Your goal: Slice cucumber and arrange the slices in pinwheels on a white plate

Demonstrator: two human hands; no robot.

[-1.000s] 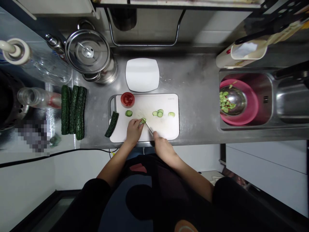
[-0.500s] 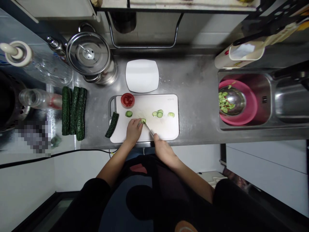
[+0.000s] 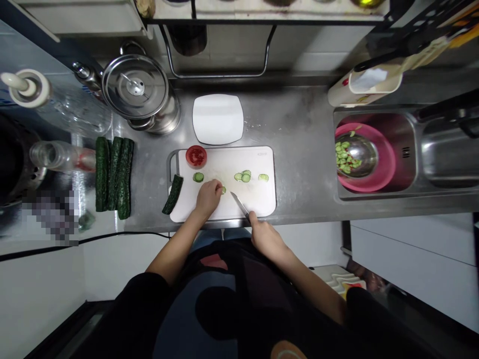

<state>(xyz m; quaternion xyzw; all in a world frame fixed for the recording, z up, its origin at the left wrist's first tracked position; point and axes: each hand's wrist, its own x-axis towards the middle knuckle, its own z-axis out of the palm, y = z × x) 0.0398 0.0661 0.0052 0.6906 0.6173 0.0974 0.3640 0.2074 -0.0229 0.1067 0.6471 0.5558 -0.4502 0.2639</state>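
A white cutting board lies on the steel counter. My left hand is closed over a small cucumber piece near the board's middle. My right hand grips a knife at the board's front edge, the blade pointing toward the left hand but apart from the piece. Cucumber slices lie to the right, one slice to the left, and a tomato half sits at the back left corner. A cucumber end rests at the board's left edge.
Three whole cucumbers lie left of the board. A lidded steel pot and a white plate stand behind it. In the sink, a pink basin holds a steel bowl with cut greens. Bottles stand at far left.
The knife has pulled back to the right, away from the cucumber piece, and my right hand moved right with it. The left hand shifted slightly over the piece.
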